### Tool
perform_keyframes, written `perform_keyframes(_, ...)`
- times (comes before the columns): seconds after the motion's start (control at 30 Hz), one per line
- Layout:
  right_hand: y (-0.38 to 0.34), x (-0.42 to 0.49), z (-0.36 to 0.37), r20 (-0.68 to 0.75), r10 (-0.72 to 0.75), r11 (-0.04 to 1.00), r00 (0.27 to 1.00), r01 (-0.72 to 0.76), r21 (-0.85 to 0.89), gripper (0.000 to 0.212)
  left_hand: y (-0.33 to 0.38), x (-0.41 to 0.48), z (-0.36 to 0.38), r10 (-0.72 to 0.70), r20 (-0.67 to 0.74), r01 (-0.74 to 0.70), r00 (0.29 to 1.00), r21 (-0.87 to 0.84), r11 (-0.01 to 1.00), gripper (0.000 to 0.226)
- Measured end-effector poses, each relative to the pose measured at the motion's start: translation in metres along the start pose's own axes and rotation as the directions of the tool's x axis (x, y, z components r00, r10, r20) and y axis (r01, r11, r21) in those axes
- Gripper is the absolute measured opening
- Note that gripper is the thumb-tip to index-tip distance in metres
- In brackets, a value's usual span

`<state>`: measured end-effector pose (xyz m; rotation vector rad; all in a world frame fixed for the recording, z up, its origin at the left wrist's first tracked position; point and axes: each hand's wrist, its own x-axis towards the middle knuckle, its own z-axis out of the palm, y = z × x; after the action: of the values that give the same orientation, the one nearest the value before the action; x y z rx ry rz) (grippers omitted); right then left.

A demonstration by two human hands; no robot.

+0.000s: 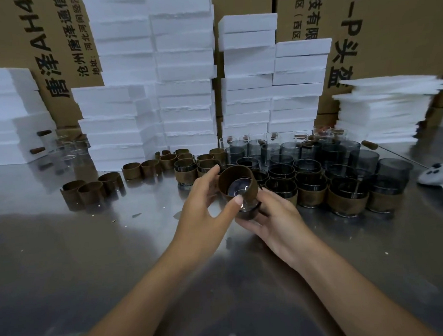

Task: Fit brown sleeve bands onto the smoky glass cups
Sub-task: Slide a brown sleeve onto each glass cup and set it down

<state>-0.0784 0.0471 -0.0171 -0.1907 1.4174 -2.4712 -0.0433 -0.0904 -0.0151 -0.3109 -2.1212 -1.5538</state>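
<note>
Above the steel table (117,247) I hold a smoky glass cup (249,208) tilted, its base turned toward me. A brown sleeve band (249,182) sits over the cup's base end. My left hand (204,206) pinches the band, thumb on its near rim and fingers on its far side. My right hand (272,219) cups the glass from below and the right. Several loose brown bands (90,192) lie to the left. Several banded cups (347,196) and bare smoky cups (315,149) stand to the right.
Stacks of white foam blocks (184,76) and cardboard boxes (55,48) wall off the back of the table. Clear glasses (66,150) stand at the back left. A white controller (436,176) lies at the right edge, near a thin rod with a brown handle (390,152).
</note>
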Motion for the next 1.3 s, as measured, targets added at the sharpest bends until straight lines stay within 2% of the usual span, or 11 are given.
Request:
perform_keyframes(0.1, -0.001, -0.001, 0.0, 0.04, 0.01, 0.989, 0.999, -0.015, 0.148, 0.032, 0.002, 0.001, -0.002, 0.026, 0.028, -0.024, 0.999, -0.087, 0.996, 0.047)
perform_keyframes(0.23, -0.004, -0.003, 0.001, 0.077, 0.054, 0.968, 0.996, -0.071, 0.242, 0.027, 0.004, 0.0, 0.0, 0.034, 0.07, -0.021, 0.997, -0.173, 0.985, 0.049)
perform_keyframes(0.3, -0.003, -0.003, 0.002, 0.084, 0.044, 0.971, 0.996, -0.063, 0.23, 0.031, 0.004, 0.0, 0.002, 0.037, 0.063, -0.024, 0.997, -0.192, 0.981, 0.05)
perform_keyframes(0.47, 0.0, -0.004, 0.005, 0.152, -0.022, 0.986, 0.988, -0.004, 0.169, 0.069, 0.006, -0.003, 0.004, 0.062, 0.023, -0.058, 0.998, -0.165, 0.985, 0.052)
perform_keyframes(0.57, 0.001, -0.005, 0.006, 0.202, -0.017, 0.987, 0.979, -0.015, 0.158, 0.076, 0.006, -0.004, 0.005, 0.075, -0.007, -0.075, 0.997, -0.123, 0.989, 0.052)
perform_keyframes(0.63, 0.001, -0.006, 0.006, 0.204, 0.002, 0.989, 0.979, -0.032, 0.142, 0.074, 0.007, -0.005, 0.006, 0.073, -0.014, -0.074, 0.997, -0.119, 0.99, 0.053)
perform_keyframes(0.73, -0.002, -0.007, 0.006, 0.202, 0.006, 0.986, 0.979, -0.039, 0.164, 0.055, 0.01, -0.007, 0.007, 0.051, 0.02, -0.048, 0.998, -0.156, 0.987, 0.054)
perform_keyframes(0.9, -0.004, -0.008, 0.006, 0.201, 0.006, 0.986, 0.98, -0.04, 0.163, 0.03, 0.013, -0.003, 0.005, 0.036, 0.015, -0.03, 0.999, -0.275, 0.961, 0.04)
perform_keyframes(1.1, -0.005, -0.007, 0.006, 0.223, -0.034, 0.985, 0.974, -0.005, 0.174, 0.019, 0.003, -0.001, 0.006, -0.246, 0.193, 0.304, 0.95, -0.385, 0.872, 0.047)
perform_keyframes(1.23, -0.003, -0.003, 0.002, 0.248, -0.053, 0.983, 0.967, 0.007, 0.184, 0.029, 0.001, -0.001, 0.006, -0.224, 0.184, 0.279, 0.957, -0.377, 0.883, 0.046)
perform_keyframes(1.3, -0.002, -0.001, 0.001, 0.264, -0.063, 0.983, 0.963, 0.014, 0.182, 0.046, 0.0, -0.001, 0.005, -0.197, 0.159, 0.243, 0.968, -0.364, 0.899, 0.046)
